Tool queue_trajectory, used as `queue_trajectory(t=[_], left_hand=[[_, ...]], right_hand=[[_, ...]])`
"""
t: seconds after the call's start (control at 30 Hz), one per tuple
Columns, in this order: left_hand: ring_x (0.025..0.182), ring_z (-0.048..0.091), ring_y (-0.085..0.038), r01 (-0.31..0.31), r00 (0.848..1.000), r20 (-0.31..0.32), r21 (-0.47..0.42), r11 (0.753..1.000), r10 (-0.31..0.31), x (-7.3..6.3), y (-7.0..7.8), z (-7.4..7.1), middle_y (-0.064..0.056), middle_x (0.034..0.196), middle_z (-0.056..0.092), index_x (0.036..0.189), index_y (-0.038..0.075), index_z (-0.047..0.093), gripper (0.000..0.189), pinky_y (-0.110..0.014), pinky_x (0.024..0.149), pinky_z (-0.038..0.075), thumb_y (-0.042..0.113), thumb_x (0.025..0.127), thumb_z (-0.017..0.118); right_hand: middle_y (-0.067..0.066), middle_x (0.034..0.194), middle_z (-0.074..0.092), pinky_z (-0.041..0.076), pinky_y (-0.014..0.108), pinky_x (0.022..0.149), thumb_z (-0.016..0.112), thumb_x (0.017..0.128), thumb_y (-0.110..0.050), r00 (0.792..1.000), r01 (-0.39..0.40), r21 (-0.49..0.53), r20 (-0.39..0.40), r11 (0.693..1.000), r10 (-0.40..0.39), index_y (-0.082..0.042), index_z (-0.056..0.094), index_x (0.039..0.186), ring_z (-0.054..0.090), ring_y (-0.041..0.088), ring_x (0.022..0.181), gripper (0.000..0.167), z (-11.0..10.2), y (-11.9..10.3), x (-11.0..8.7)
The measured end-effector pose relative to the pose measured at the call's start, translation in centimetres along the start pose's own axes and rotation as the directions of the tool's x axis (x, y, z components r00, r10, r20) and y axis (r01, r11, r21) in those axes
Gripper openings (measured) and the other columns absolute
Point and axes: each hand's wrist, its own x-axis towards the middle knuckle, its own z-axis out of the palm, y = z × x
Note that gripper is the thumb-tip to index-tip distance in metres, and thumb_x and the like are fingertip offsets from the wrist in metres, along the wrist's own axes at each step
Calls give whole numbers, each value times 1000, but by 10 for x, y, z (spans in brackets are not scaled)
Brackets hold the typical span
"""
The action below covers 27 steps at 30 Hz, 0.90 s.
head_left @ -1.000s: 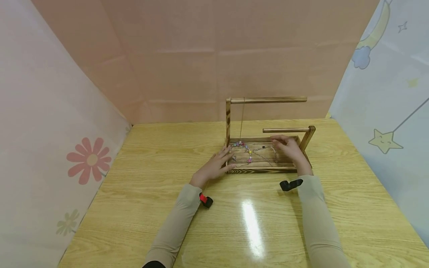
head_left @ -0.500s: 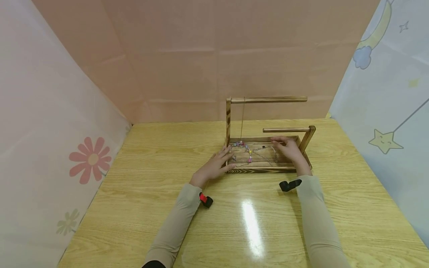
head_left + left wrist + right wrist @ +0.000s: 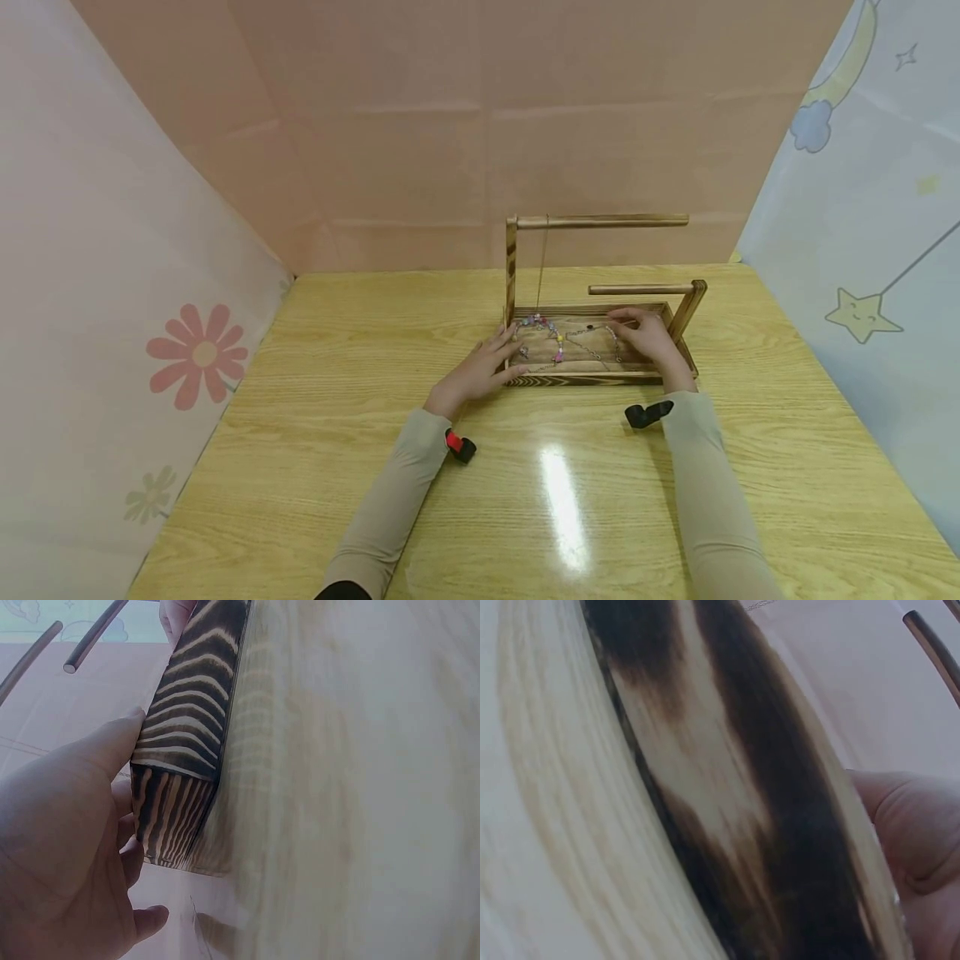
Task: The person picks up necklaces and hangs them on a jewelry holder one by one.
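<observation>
A wooden jewelry stand (image 3: 585,381) with dark burnt grain has a tray base and two horizontal bars. My left hand (image 3: 472,372) rests at its left end, fingers fairly straight, thumb at the front wall's top edge. In the left wrist view the thumb (image 3: 124,739) lies against the striped corner. A colorful beaded bracelet (image 3: 559,340) lies in the tray's left part beside that hand. My right hand (image 3: 648,337) reaches into the tray's right part, fingertips at a thin chain bracelet (image 3: 613,337); I cannot tell whether they pinch it. The front wall hides those fingertips in the right wrist view.
The tall bar (image 3: 622,222) at the back carries a thin hanging chain (image 3: 542,271) near its left end. A shorter bar (image 3: 637,290) stands out leftward from the right post, just above my right hand. The wooden table (image 3: 360,333) meets a pinkish backdrop (image 3: 405,167) behind.
My right hand's fingertips have shifted very slightly down and inward in the tray. My left hand stays at the stand's left end.
</observation>
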Motion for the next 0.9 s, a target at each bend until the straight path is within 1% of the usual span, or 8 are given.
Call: queue_trajectory(t=[0.17,0.4,0.53,0.7,0.9], left_hand=[[144,-6,-21,-4,1000,-3,-4,1000,4,0,0,0,-1,157,-1,148,14,26,61,-58,112,7,46,97,40],[144,-7,-20,0,1000,-4,-17,1000,0,1,-2,2,0,157,-1,148,15,27,61,-57,112,6,47,97,39],[143,-8,-18,7,1000,0,-21,1000,-7,1,-3,2,1,157,-1,148,16,27,61,-56,113,5,47,97,39],[144,-8,-18,2,1000,-3,-11,1000,-2,1,-3,3,0,157,-1,148,16,27,61,-57,112,6,48,97,39],[144,-7,-19,1,1000,-6,-10,1000,-2,1,-2,2,0,157,-1,147,15,28,61,-57,112,7,47,97,40]], right_hand=[[24,113,58,48,33,72,53,95,-25,1000,-1,-34,-17,999,1,0,57,122,55,35,99,37,2,1,1],[27,113,57,49,45,77,54,95,-25,1000,5,-70,-31,998,-7,5,56,122,56,38,100,40,2,4,1],[28,113,57,48,47,78,54,95,-25,999,5,-100,-45,995,-10,7,57,120,55,39,100,41,2,5,1],[28,111,59,48,46,78,55,94,-24,998,6,-127,-56,992,-13,8,59,117,57,38,97,39,2,4,0],[26,105,61,49,38,71,57,93,-22,998,-2,-139,-64,990,-6,6,61,115,58,35,90,36,5,2,-1]])
